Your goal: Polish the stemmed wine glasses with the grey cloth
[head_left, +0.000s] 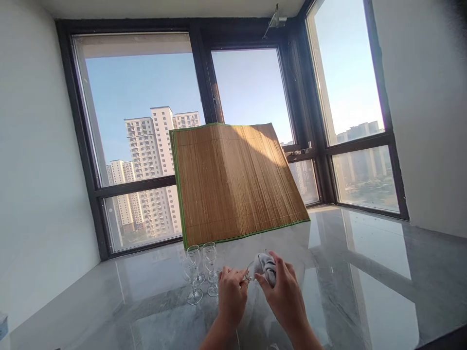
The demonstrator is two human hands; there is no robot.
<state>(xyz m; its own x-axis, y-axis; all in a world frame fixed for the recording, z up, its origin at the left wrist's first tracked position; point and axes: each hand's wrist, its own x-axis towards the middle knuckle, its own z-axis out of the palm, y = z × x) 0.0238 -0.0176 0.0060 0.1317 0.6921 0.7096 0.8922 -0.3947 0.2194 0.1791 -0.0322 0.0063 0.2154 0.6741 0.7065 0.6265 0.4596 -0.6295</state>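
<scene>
My left hand [232, 294] is closed around a small clear glass [250, 273], of which only a bit shows past the fingers. In my right hand [284, 287] a bunched grey cloth [263, 267] is gripped between thumb and fingers, close against the glass; whether it touches the rim or goes inside I cannot tell. Just left of my left hand, three stemmed glasses stand upright in a group: a front glass [194, 295], a right glass [209, 260] and a rear one [194, 252].
A bamboo mat [233, 184] with green edging leans upright behind the glasses, against the window. All stands on a glossy grey marble sill [164, 311]. Dark window frames [138, 186] border it, with white walls [40, 146] at both sides. A bluish object [3, 325] shows at the left edge.
</scene>
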